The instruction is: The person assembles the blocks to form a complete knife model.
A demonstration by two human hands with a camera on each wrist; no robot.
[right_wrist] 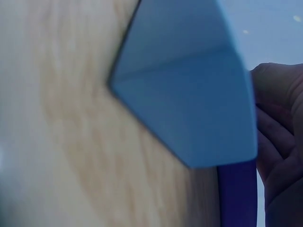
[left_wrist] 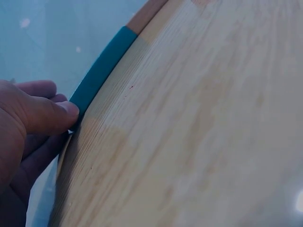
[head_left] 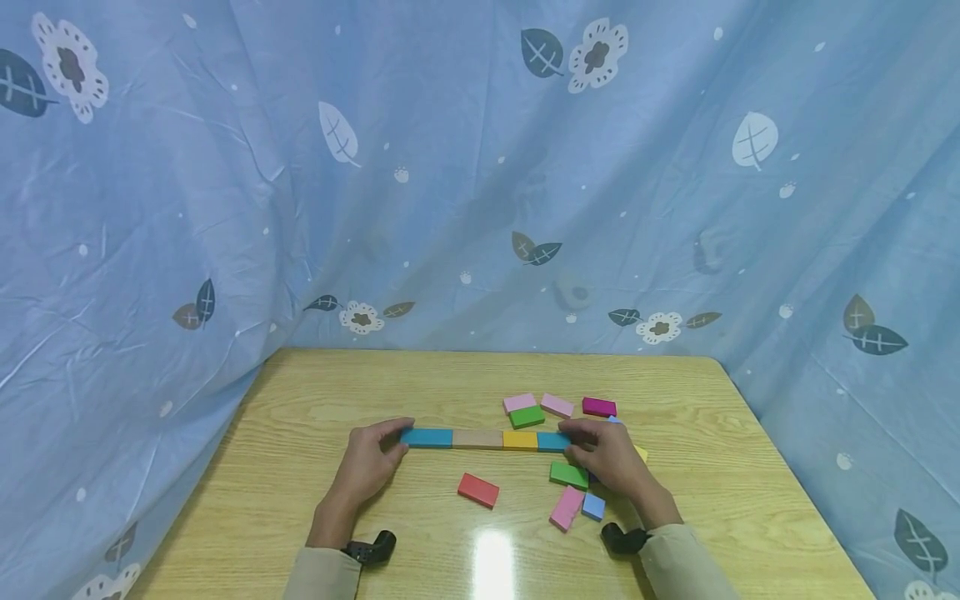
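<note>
Four-sided blocks lie end to end in a straight row on the table. From left to right they are a long blue block [head_left: 427,438], a bare wooden block [head_left: 477,439], an orange block [head_left: 520,441] and a second blue block [head_left: 552,442]. My left hand [head_left: 369,462] pinches the row's left end, its thumb [left_wrist: 70,109] against the long blue block. At the opposite end my right hand [head_left: 611,458] holds the second blue block between thumb and fingers. In the right wrist view a nearer light blue block [right_wrist: 184,104] hides those fingertips.
A red block [head_left: 478,490] lies in front of the row. Green [head_left: 568,475], pink [head_left: 567,508] and light blue [head_left: 593,507] blocks sit near my right wrist. Behind the row are pink [head_left: 557,406], green [head_left: 527,417] and magenta [head_left: 599,407] blocks. A patterned blue curtain [head_left: 450,167] surrounds the table.
</note>
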